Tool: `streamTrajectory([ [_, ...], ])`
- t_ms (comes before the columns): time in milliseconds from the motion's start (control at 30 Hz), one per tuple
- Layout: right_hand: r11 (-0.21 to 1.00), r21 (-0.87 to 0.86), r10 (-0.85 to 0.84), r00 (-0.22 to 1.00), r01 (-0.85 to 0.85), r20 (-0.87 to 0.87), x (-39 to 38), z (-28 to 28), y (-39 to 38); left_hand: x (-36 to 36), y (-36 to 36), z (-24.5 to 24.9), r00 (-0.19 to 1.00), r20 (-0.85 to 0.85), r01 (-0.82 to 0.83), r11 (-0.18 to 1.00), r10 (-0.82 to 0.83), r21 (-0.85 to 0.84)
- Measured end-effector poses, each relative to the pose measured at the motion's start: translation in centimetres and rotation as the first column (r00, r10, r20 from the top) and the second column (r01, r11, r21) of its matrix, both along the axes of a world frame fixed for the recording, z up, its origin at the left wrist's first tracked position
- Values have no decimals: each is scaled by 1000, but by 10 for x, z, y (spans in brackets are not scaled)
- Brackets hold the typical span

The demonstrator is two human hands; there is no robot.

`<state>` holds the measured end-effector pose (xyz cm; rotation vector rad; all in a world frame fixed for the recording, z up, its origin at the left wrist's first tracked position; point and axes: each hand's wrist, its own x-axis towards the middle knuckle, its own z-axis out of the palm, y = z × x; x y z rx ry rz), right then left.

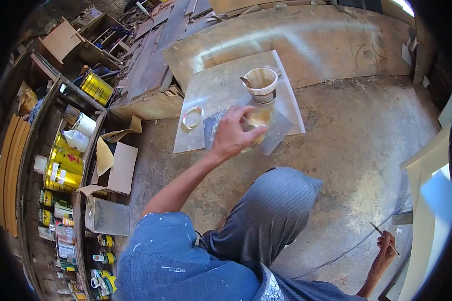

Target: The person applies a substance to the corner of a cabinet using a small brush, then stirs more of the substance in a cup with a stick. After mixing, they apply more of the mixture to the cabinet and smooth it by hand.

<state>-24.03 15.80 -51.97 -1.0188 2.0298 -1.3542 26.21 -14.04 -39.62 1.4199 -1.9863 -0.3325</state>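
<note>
My left hand (234,131) is closed around a small cup (259,118) with pale yellow stuff in it, held above a pale board (188,140). Beneath that hand, dark grey sheets (277,133) lie on the board. Just beyond the cup stands a white bucket (262,94) with residue on its inner wall and a stick (245,81) leaning at its rim. Left of my hand is a round lid (193,117). Far to the right, my right hand (385,251) pinches a thin stick-like tool (375,228), too small to name exactly, beside a cream-coloured panel (422,165).
Shelves (99,118) with cans and bottles, including a yellow can (65,168), line the left. An open cardboard box (120,165) and a metal tin (107,215) stand beside them. A large plywood sheet (306,50) leans at the back. A cable (346,249) crosses the concrete floor.
</note>
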Motion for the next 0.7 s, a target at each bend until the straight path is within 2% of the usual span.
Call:
streamTrajectory([
  [33, 1000, -3, 24, 1000, -24, -2, 2, 1, -3, 13, -3, -4, 997, 48, -55, 998, 56, -24],
  [133, 996, -12, 85, 996, -85, -12, 5, 3, -19, 34, -23, -15, 981, 125, -154, 987, 147, 47],
  [233, 995, -69, 77, 997, -78, -14, 18, 6, -31, 43, -34, -19, 971, 173, -185, 976, 164, 111],
  [333, 993, -57, 101, 995, -101, 8, 15, 1, -28, 38, -30, -8, 959, 175, -226, 974, 221, 11],
  [433, 993, -24, 117, 993, -117, 1, 13, 6, -25, 31, -56, 12, 986, 46, -157, 987, 158, -21],
  [533, 992, -30, 121, 993, -121, 4, 9, 10, -23, 25, -99, 9, 1000, -7, -20, 996, 20, 87],
  [633, 988, 50, 156, 971, -149, -180, 20, 37, -20, 9, -116, 10, 955, -274, 180, 958, -116, 222],
  [700, 985, -26, 155, 946, -170, -286, 16, 36, -10, 3, -122, 14, 956, -274, 171, 958, -105, 229],
])
